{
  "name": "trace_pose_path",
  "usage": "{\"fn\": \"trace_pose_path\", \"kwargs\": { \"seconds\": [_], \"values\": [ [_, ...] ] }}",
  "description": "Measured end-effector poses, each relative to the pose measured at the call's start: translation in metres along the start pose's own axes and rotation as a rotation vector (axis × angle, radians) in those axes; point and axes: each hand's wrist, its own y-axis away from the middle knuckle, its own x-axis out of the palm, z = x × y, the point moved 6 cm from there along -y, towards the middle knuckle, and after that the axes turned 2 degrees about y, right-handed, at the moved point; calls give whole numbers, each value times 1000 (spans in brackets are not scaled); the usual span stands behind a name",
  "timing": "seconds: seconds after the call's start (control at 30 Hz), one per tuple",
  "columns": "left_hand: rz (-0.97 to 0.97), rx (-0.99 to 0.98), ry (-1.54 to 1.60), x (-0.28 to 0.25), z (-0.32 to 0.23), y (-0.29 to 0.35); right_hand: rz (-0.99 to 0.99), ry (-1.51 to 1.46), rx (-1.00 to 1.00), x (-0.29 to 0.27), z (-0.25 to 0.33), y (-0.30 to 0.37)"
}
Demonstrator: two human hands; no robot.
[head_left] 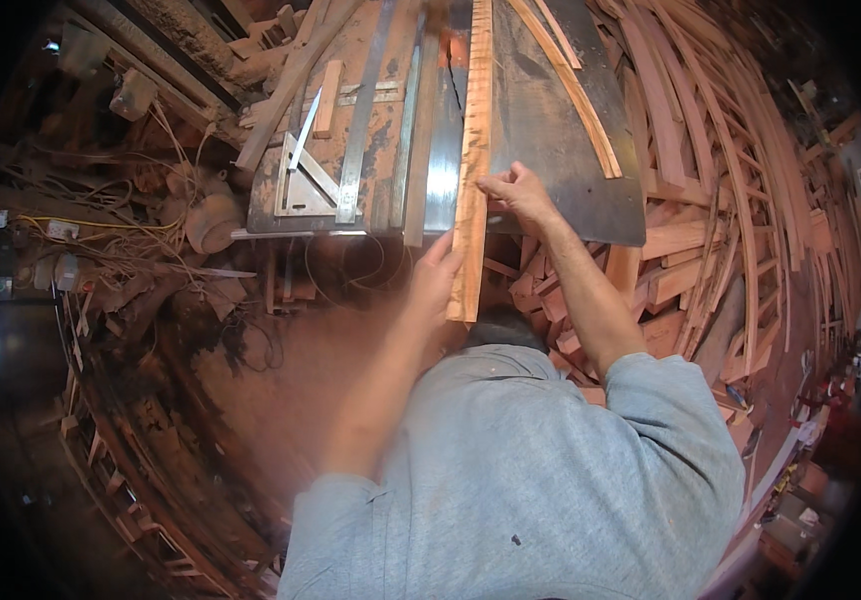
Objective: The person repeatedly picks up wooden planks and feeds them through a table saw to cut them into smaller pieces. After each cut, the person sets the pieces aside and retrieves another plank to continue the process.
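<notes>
A long wooden strip (473, 150) lies lengthwise over the machine table (551, 130), its near end jutting past the table's front edge toward my body. My left hand (436, 270) grips the strip's left side near that end, with part of its fingers hidden by the wood. Farther up, my right hand (519, 195) pinches the right side of the strip between thumb and fingers, just above the table's front edge. Left of the strip runs a shiny metal band (445, 170) along the table top.
On the table's left lie a triangular set square (309, 185), a small wood block (329, 100) and long flat bars (358, 150). A curved wood strip (576, 90) rests at the right. Stacked curved timber (741, 180) and offcuts (676, 260) crowd the right side; cables (171, 130) hang at left.
</notes>
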Motion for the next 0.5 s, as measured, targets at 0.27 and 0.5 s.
{"fn": "trace_pose_path", "kwargs": {
  "seconds": [0.27, 0.5],
  "values": [
    [141, -108, 271, 4, -3, 60, -61, 202, -21, 37, 3, 47],
    [375, -10, 208, 19, -40, 105, -1, -244, -17, 31, 20, 74]
  ]
}}
